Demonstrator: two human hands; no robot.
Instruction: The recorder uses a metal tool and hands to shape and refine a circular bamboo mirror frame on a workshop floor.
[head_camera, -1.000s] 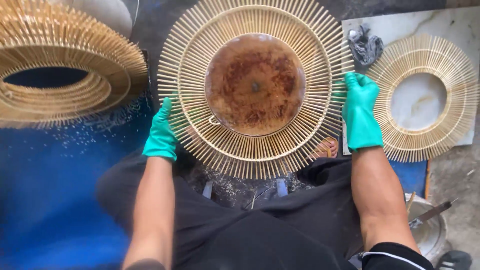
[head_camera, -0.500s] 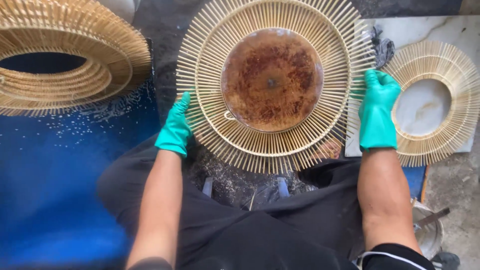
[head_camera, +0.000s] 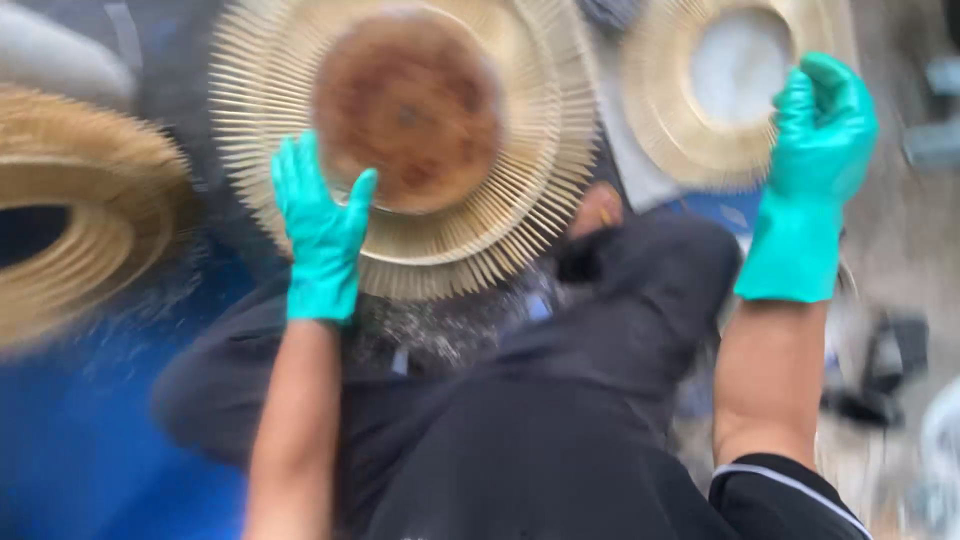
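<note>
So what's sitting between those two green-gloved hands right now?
In the head view, between the left hand and the raised right hand lie the big sunburst frame of thin sticks with its rusty brown disc, and part of a smaller sunburst frame.

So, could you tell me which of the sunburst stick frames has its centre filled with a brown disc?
The middle sunburst frame, beside the gloved left hand. Its centre holds a rusty brown disc; the left frame and right frame have open centres.

Your round sunburst frame (head_camera: 470, 230) of pale sticks is lying flat before your knees. Its rusty-brown disc (head_camera: 408, 110) is sitting centred, blurred.
</note>
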